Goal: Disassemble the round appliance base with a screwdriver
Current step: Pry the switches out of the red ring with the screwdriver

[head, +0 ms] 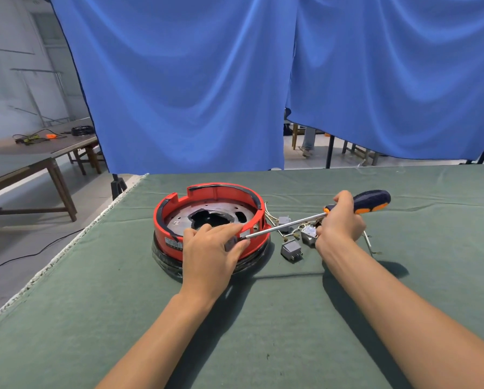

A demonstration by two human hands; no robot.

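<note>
A red round base (207, 220) is sitting mid-table. The left hand (212, 248) is gripping its near rim while the right hand (340, 220) is grasping a screwdriver (305, 220); keeping the tip seated squarely would help.

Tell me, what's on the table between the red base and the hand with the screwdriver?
The head view shows small grey switches with loose wires between the red base and the right hand. The screwdriver shaft crosses above them.
</note>
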